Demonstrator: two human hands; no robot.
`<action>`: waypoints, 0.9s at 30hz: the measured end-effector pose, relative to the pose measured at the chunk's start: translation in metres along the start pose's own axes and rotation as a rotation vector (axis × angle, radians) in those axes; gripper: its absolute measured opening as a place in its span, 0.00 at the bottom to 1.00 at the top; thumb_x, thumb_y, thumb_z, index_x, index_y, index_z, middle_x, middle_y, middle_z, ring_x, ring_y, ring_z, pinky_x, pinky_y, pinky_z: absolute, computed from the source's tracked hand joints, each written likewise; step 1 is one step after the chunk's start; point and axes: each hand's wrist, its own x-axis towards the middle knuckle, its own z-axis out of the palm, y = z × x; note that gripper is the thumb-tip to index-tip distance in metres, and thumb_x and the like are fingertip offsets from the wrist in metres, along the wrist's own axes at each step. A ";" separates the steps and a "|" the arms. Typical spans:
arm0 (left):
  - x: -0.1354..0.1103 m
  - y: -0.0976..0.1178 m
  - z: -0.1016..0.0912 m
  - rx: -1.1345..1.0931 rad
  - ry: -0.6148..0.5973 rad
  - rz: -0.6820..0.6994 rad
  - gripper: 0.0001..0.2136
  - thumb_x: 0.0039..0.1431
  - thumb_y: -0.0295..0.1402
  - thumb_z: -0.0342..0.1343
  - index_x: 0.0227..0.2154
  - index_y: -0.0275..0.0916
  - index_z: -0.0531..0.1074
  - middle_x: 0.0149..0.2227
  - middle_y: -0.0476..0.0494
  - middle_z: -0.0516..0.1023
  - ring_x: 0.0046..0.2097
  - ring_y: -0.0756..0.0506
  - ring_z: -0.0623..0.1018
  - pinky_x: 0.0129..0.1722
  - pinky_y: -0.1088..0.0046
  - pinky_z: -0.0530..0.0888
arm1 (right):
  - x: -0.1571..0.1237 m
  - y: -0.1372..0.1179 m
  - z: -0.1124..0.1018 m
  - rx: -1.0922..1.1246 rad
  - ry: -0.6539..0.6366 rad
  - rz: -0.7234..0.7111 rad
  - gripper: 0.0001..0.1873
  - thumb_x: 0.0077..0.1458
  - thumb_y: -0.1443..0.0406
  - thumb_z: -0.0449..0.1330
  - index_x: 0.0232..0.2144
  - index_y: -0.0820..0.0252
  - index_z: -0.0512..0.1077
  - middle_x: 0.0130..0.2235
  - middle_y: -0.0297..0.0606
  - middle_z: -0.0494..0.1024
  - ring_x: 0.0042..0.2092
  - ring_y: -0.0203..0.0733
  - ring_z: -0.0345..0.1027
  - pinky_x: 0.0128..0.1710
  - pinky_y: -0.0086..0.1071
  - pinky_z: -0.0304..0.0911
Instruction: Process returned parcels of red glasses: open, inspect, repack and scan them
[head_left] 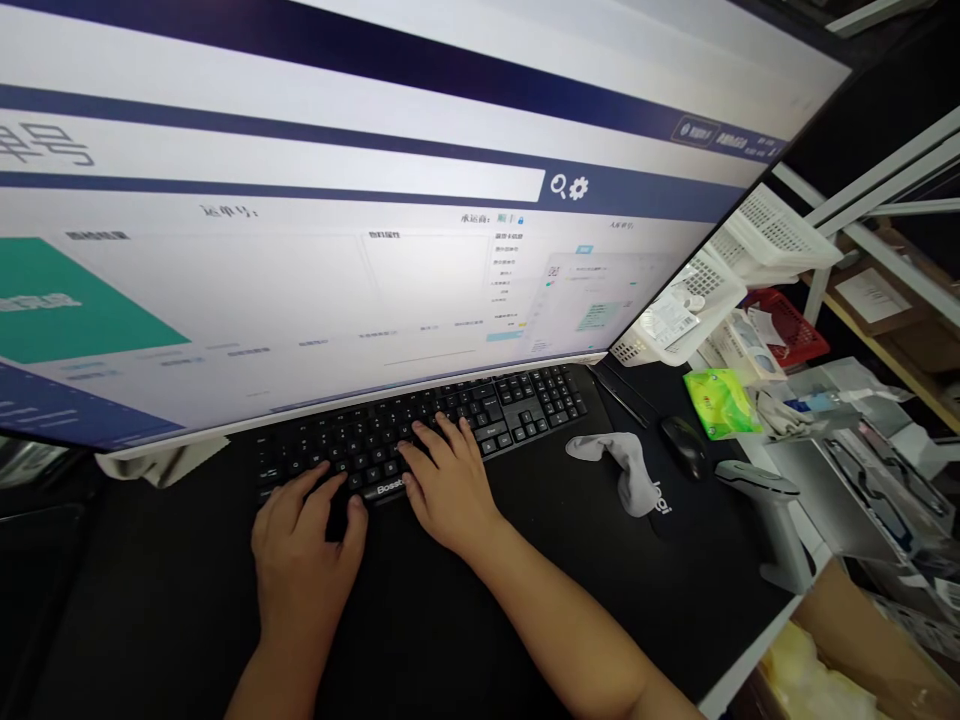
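Observation:
A black keyboard (517, 415) lies on the dark desk, just under the lower edge of a large monitor (315, 290). My left hand (304, 540) rests over the keyboard's left end, fingers spread and bent onto the keys. Over the middle keys is my right hand (450, 485), its fingers apart and fingertips on or just above them. Neither hand holds anything. The lit screen shows a page with a search bar, a green block and rows of small text.
Right of the keyboard lie a crumpled grey cloth (626, 470), a black mouse (684, 447) and a handheld scanner (765, 490). Beyond them are a green packet (722, 403), white plastic baskets (690, 300) and a red basket (791, 325). A cardboard box (847, 610) stands at lower right.

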 end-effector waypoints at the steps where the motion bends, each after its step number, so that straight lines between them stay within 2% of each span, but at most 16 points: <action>1: 0.000 0.000 0.000 0.003 -0.001 0.001 0.11 0.58 0.28 0.60 0.44 0.33 0.74 0.49 0.29 0.78 0.51 0.32 0.77 0.57 0.44 0.71 | 0.000 0.000 0.001 0.001 -0.005 -0.012 0.20 0.68 0.62 0.51 0.59 0.58 0.69 0.65 0.40 0.68 0.70 0.50 0.49 0.72 0.53 0.39; 4: -0.001 0.000 0.000 0.013 -0.006 -0.003 0.11 0.58 0.28 0.59 0.44 0.33 0.74 0.50 0.30 0.78 0.52 0.32 0.77 0.57 0.45 0.72 | -0.002 0.000 0.003 0.018 -0.019 -0.075 0.18 0.68 0.65 0.51 0.57 0.56 0.70 0.63 0.39 0.70 0.68 0.46 0.53 0.72 0.54 0.35; 9: -0.003 -0.001 0.000 0.029 -0.021 -0.011 0.11 0.59 0.28 0.59 0.45 0.35 0.73 0.50 0.31 0.77 0.52 0.33 0.77 0.57 0.46 0.72 | -0.003 0.001 0.006 0.039 0.009 -0.152 0.17 0.67 0.68 0.52 0.53 0.56 0.73 0.58 0.38 0.75 0.64 0.44 0.58 0.72 0.48 0.42; 13: -0.004 -0.002 0.000 0.032 -0.015 -0.002 0.11 0.59 0.27 0.59 0.45 0.35 0.73 0.50 0.32 0.77 0.52 0.34 0.77 0.58 0.47 0.71 | -0.003 -0.002 0.006 0.060 0.055 -0.137 0.16 0.66 0.67 0.53 0.54 0.57 0.73 0.55 0.40 0.76 0.62 0.44 0.60 0.71 0.47 0.44; 16: -0.004 -0.002 -0.001 0.021 -0.017 0.000 0.11 0.58 0.26 0.59 0.45 0.36 0.73 0.49 0.35 0.78 0.52 0.35 0.76 0.58 0.48 0.71 | -0.003 -0.002 0.005 0.067 0.109 -0.075 0.17 0.65 0.66 0.55 0.54 0.60 0.73 0.49 0.42 0.77 0.55 0.46 0.65 0.68 0.47 0.52; 20: -0.005 -0.001 -0.003 0.019 -0.023 -0.025 0.11 0.59 0.25 0.58 0.45 0.37 0.73 0.49 0.36 0.78 0.53 0.36 0.75 0.59 0.49 0.70 | -0.003 0.002 0.005 0.042 0.212 0.031 0.14 0.63 0.66 0.56 0.48 0.62 0.76 0.43 0.44 0.75 0.49 0.48 0.66 0.62 0.49 0.60; 23: -0.005 0.000 -0.004 0.016 -0.025 -0.035 0.11 0.59 0.25 0.58 0.45 0.36 0.73 0.50 0.36 0.78 0.53 0.36 0.75 0.59 0.49 0.70 | -0.003 0.001 0.006 0.042 0.232 0.031 0.13 0.62 0.66 0.57 0.46 0.61 0.77 0.44 0.44 0.75 0.49 0.49 0.65 0.60 0.50 0.61; 27: -0.006 0.000 -0.005 0.001 -0.022 -0.046 0.11 0.59 0.25 0.58 0.44 0.36 0.74 0.50 0.36 0.78 0.54 0.36 0.74 0.59 0.49 0.70 | -0.002 -0.003 0.006 0.035 0.252 0.011 0.13 0.63 0.66 0.57 0.48 0.60 0.76 0.49 0.45 0.74 0.55 0.50 0.64 0.63 0.51 0.58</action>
